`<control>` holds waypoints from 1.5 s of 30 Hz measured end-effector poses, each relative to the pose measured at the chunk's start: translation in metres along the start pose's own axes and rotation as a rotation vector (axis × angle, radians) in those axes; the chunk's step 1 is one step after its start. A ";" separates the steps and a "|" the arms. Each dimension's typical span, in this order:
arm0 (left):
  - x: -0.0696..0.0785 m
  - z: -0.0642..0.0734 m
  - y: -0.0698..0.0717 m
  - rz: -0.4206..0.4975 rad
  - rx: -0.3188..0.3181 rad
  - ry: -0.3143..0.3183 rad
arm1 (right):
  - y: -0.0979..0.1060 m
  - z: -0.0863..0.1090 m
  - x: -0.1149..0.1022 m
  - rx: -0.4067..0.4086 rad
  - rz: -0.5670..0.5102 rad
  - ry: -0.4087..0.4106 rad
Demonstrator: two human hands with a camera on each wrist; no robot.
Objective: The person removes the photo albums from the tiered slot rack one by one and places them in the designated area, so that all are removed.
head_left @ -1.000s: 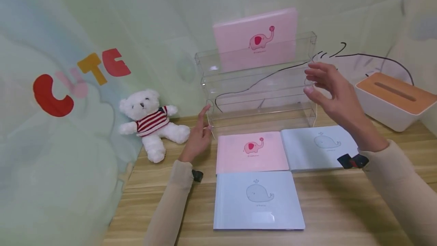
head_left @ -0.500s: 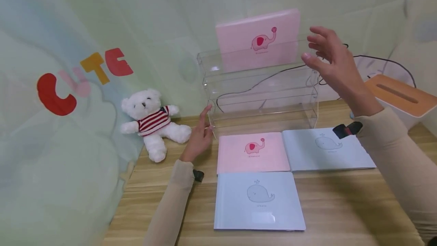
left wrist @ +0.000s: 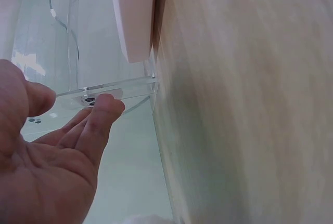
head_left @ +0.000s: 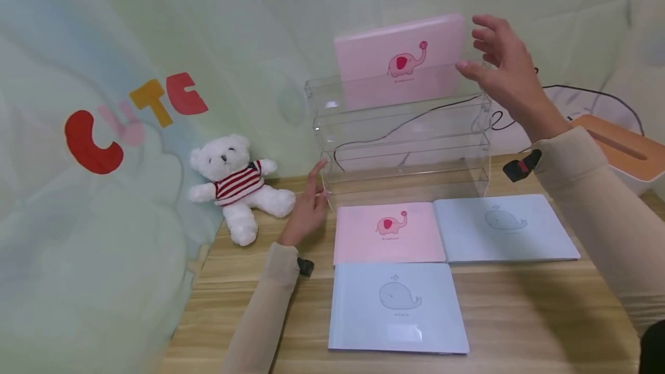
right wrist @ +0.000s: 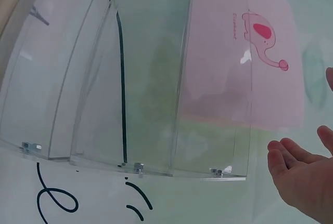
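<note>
A clear acrylic tiered rack (head_left: 405, 160) stands at the back of the wooden table. In its top tier a pink book (head_left: 400, 56) with a red elephant leans upright. My left hand (head_left: 306, 212) holds the rack's left side panel low down; in the left wrist view, thumb and fingers (left wrist: 101, 112) meet at the panel's edge. Beside the rack's top right end my right hand (head_left: 504, 68) is raised, fingers loosely bent and holding nothing, near the pink book's right edge. In the right wrist view that hand (right wrist: 307, 177) stands apart from the rack.
Before the rack lie another pink elephant book (head_left: 389, 247) and two pale blue whale books (head_left: 499, 244), edge to edge. A white teddy bear (head_left: 236, 183) sits at the left. A white tissue box with orange lid (head_left: 620, 146) is at the right, partly behind the right sleeve.
My right hand has risen from the rack's right side to the level of its top tier. My left hand stays at the left panel. The books and rack have not moved.
</note>
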State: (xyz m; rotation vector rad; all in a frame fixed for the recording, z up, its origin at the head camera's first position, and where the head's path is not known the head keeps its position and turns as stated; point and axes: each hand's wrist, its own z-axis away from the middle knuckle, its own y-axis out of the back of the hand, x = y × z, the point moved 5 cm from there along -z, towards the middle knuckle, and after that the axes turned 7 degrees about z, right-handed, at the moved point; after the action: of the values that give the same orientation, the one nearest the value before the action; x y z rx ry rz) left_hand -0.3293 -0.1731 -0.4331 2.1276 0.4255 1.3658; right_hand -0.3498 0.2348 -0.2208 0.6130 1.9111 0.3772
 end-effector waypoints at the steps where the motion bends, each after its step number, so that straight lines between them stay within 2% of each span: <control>1: 0.000 0.000 0.000 0.000 -0.001 0.003 | 0.000 -0.003 0.000 0.001 0.002 -0.002; 13: -0.002 0.001 -0.002 0.020 -0.020 0.005 | 0.002 -0.027 0.000 -0.039 -0.026 -0.030; 26: 0.001 0.002 -0.001 0.026 -0.015 -0.012 | 0.005 -0.043 0.005 -0.086 -0.229 0.007; 35: 0.001 0.004 -0.001 0.027 -0.018 0.009 | -0.008 -0.057 -0.005 -0.160 -0.218 0.021; 45: 0.003 0.009 0.003 0.024 -0.021 0.029 | -0.015 -0.057 -0.003 -0.129 -0.227 -0.020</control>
State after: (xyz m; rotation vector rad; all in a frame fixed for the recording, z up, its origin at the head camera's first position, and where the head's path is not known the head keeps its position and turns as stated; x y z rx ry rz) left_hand -0.3201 -0.1764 -0.4321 2.1041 0.3969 1.4101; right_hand -0.4047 0.2217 -0.2026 0.3100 1.8968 0.3431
